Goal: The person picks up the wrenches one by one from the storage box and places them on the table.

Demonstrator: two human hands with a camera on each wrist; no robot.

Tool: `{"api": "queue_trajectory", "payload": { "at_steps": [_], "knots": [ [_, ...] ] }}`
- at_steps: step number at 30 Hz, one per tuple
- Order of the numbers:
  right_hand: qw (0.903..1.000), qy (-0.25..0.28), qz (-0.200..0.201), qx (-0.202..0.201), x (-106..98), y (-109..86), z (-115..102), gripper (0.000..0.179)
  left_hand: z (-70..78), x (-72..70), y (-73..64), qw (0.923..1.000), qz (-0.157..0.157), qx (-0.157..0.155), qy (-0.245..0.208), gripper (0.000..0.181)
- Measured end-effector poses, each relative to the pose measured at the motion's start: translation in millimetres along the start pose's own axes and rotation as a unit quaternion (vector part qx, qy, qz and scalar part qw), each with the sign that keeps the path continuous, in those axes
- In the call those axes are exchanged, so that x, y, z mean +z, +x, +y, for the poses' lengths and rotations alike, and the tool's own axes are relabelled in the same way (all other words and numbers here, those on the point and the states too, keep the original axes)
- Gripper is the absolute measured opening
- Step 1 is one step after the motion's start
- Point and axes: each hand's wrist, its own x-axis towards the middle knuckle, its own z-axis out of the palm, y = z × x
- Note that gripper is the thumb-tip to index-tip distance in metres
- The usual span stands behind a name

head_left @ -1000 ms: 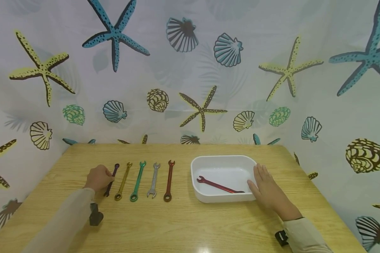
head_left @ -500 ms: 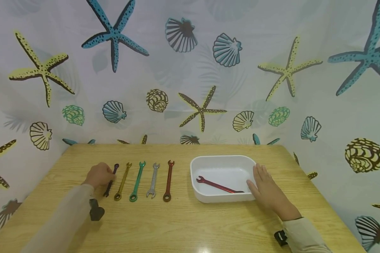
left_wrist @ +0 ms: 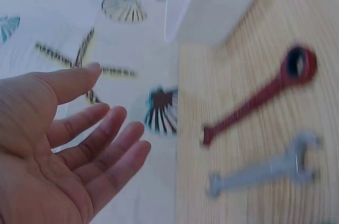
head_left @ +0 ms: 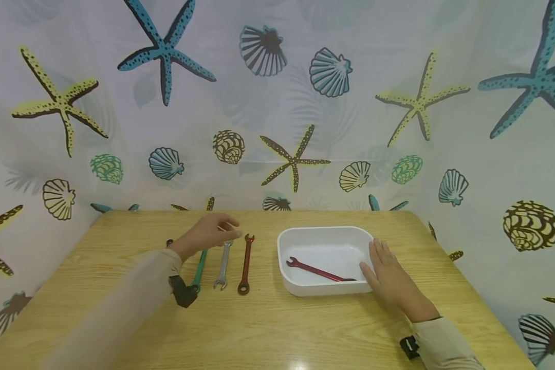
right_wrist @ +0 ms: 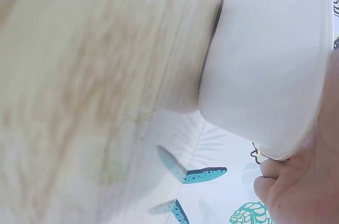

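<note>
My left hand (head_left: 208,234) is over the row of wrenches, palm and fingers loosely spread with nothing in them. Just beyond its fingertips lie a silver wrench (head_left: 224,264) and a red wrench (head_left: 246,267) on the wooden table. Below the hand is a green wrench (head_left: 200,270), partly covered by the wrist. Only the tip of a dark purple wrench (head_left: 169,241) shows past the sleeve, and the yellow wrench is hidden. My right hand (head_left: 393,275) rests with fingers extended along the right rim of a white plastic tub (head_left: 326,290). Inside the tub lies another red wrench (head_left: 319,271).
The wooden table (head_left: 268,329) ends at a curtain (head_left: 277,113) printed with starfish and shells, which also lines both sides. Dark wrist camera mounts (head_left: 183,293) sit on both forearms. The tub stands right of the wrench row.
My left hand has left the purple wrench at the row's left end and moved rightward, up over the green and silver wrenches, its fingers now spread. The right hand stays on the tub.
</note>
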Motion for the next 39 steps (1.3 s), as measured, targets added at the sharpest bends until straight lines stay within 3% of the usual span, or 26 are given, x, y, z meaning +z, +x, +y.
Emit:
{"api": "queue_trajectory", "payload": {
  "at_steps": [5, 8, 16, 22, 31, 39],
  "knots": [
    [1.0, -0.001, -0.001, 0.001, 1, 1.4, 2, 0.072, 39.1, 33.6, 16.8, 0.9986, -0.029, 0.034, -0.027, 0.04],
    [1.0, -0.002, 0.002, -0.001, 1, 2.2, 2, 0.071, 53.3, 56.0, 27.6, 0.9976, -0.04, 0.052, -0.025, 0.038],
    [1.0, -0.005, -0.002, -0.001, 3, 2.2, 3, 0.071, 67.9, 112.5, 49.7, 0.992, -0.091, 0.086, -0.012, 0.037],
    [1.0, -0.004, 0.002, -0.001, 3, 1.5, 3, 0.071, 71.7, 144.1, 62.2, 0.9907, -0.091, 0.101, 0.005, 0.036],
    [0.9998, -0.021, 0.004, 0.0, 4, 1.4, 3, 0.07, 71.2, 176.7, 74.0, 0.9905, -0.088, 0.105, -0.01, 0.032],
    [0.9997, -0.024, 0.002, 0.006, 4, 1.6, 3, 0.07, 76.2, 188.9, 76.9, 0.9925, -0.079, 0.092, 0.013, 0.03]
  ]
}}
